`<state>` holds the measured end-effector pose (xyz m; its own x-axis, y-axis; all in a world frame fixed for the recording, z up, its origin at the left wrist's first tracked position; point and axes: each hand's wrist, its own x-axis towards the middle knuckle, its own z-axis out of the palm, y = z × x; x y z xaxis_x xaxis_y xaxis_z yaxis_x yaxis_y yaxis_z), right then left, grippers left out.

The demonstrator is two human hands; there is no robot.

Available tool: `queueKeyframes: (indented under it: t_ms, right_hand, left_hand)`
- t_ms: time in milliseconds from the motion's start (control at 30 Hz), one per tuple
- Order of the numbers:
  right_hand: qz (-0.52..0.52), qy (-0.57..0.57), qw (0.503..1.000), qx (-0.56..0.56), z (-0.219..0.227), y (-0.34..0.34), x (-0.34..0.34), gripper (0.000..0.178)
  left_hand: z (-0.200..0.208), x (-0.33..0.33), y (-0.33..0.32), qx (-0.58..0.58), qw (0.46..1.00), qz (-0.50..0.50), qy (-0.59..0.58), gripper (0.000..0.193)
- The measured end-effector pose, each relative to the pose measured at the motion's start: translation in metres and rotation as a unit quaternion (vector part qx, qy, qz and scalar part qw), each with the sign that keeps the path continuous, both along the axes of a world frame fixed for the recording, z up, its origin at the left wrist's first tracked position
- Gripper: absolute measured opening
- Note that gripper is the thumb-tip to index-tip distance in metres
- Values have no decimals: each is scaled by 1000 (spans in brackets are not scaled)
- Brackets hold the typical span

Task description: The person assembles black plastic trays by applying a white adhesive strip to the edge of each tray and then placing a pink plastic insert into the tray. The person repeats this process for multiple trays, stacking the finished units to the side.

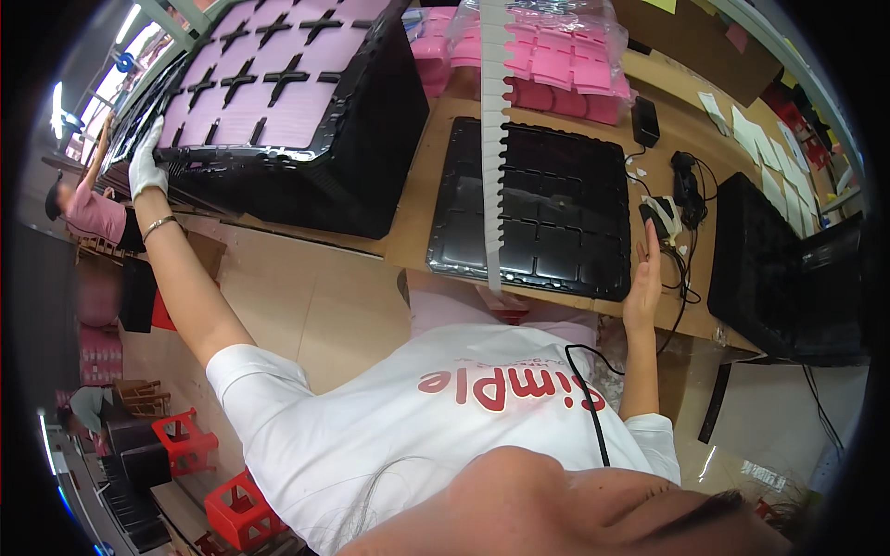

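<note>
My left hand (148,165), in a white glove, reaches far left, its fingers at the edge of some thin black plastic trays (139,116) beside the tall black stack. The fingers seem closed on a tray edge, though the grip is partly hidden. A flat black plastic tray (533,208) with cross-shaped slots lies on the table before me. Beside its right edge my bare right hand (644,283) is held upright with straight fingers, grasping nothing. Its fingertips are close to a small black-and-white tool (663,221) with a cable, whose kind I cannot make out.
A tall black stack with lilac sheeting and black crosses (269,83) stands at left. A notched pale strip (493,139) hangs over the tray. Pink packs (565,56) lie behind. A black box (769,269) stands right. Red stools (243,511) and other people are at far left.
</note>
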<state>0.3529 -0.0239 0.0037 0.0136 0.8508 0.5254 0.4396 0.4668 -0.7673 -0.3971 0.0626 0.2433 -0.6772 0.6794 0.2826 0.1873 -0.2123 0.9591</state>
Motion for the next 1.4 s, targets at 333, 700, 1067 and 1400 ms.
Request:
queueKeyframes:
  t_ms: [333,700,1067,1400]
  right_hand:
    - [-8,7,1000,-26,4,-4,-5,53]
    - [42,32,996,-71,6,10,-36,42]
    - [163,212,897,-353,-18,12,-134,22]
    - [109,70,990,-61,-17,16,-150,11]
  left_hand:
    - [-18,38,22,-420,658,297,550,76]
    - [-61,322,-44,134,695,97,699,17]
    - [-214,457,-66,-276,887,-352,-117,22]
    - [-195,439,-44,-208,940,-264,-54,23]
